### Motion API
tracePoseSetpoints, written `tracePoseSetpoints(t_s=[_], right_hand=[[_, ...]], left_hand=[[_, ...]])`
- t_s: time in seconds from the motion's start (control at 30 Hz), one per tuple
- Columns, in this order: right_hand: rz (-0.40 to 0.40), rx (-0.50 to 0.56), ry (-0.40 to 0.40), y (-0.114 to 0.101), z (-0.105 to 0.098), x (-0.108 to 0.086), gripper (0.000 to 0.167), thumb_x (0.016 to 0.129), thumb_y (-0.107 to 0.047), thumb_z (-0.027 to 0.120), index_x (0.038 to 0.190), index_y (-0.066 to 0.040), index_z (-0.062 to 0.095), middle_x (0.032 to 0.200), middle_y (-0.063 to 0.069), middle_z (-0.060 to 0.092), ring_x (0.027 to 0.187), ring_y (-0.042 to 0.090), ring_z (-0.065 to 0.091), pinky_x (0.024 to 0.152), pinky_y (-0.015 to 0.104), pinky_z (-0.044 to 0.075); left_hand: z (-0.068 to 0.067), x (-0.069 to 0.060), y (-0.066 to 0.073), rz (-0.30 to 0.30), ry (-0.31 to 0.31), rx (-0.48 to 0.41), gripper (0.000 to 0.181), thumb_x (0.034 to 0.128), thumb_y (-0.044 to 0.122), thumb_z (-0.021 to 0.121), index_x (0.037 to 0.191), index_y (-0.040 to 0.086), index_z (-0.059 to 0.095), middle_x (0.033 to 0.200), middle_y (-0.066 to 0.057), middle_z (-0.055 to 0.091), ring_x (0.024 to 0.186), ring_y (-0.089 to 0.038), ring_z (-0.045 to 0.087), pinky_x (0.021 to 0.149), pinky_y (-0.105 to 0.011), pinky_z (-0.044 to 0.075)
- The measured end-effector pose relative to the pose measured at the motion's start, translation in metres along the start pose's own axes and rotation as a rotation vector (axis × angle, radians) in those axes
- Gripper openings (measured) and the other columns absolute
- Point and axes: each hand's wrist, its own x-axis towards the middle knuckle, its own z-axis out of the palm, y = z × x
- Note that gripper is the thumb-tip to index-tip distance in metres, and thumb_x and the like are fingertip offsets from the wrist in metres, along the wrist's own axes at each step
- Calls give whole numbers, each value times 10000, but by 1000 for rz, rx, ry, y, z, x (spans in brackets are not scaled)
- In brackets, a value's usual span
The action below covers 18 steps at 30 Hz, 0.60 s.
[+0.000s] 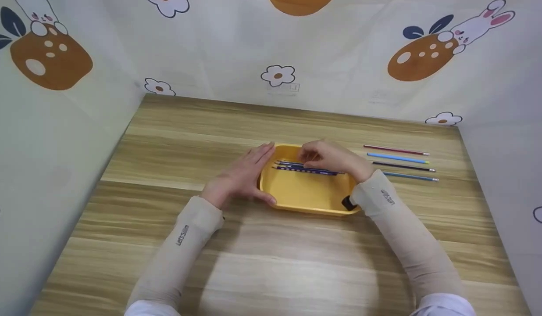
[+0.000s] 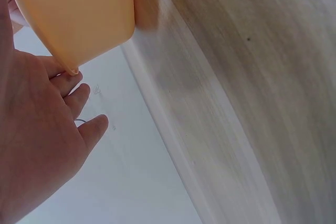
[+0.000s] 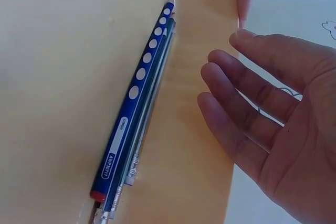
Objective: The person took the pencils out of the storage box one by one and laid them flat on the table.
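Observation:
A yellow tray (image 1: pixel 306 193) holds several pencils lying side by side, among them a blue one with white dots (image 1: pixel 297 169), clear in the right wrist view (image 3: pixel 137 85). My left hand (image 1: pixel 244 173) rests with spread fingers against the tray's left side; in the left wrist view the fingers of the left hand (image 2: pixel 47 114) touch the rim of the tray (image 2: pixel 89 14). Over the tray's back part hovers my right hand (image 1: pixel 330 158). Seen from the wrist, the right hand (image 3: pixel 283 114) has loosely bent fingers beside the pencils, with nothing between them.
Right of the tray, several pencils lie in a spaced column on the wooden table (image 1: pixel 165 145): a red one (image 1: pixel 396 150), a light blue one (image 1: pixel 398 158), a dark one (image 1: pixel 402 166) and a blue one (image 1: pixel 411 176). Patterned cloth walls (image 1: pixel 227 57) surround the table.

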Motion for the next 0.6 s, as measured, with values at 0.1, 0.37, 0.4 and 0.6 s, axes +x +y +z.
tracePoseSetpoints(t_s=[0.1,0.37,0.4,0.6], right_hand=[[8,-4,-7,1,2,1,219,928,-108,698,1127,-14,705,1042,111,732,956,246,692,881,421,593],[86,10,-116,5,11,3,268,919,-163,723,1157,-43,689,1102,106,727,976,228,688,905,406,589],[95,15,-127,5,12,4,272,920,-167,723,1160,-44,686,1107,106,724,971,223,682,903,402,589],[93,-5,-133,7,15,4,256,921,-169,722,1142,-44,692,1080,96,724,928,198,667,866,390,589]], left_hand=[[0,0,-1,1,1,3,1368,667,751,754,1615,153,-29,1703,12,-58,1580,-196,-11,1299,-416,21],[1,1,-2,4,7,20,1378,651,790,733,1616,155,-19,1704,16,-51,1580,-191,2,1300,-400,39],[1,1,-2,3,4,22,1382,647,798,727,1616,159,-23,1704,20,-53,1580,-186,0,1300,-392,38],[0,0,-1,5,1,27,1383,645,807,720,1616,159,-21,1703,23,-56,1579,-182,-4,1299,-383,32]])
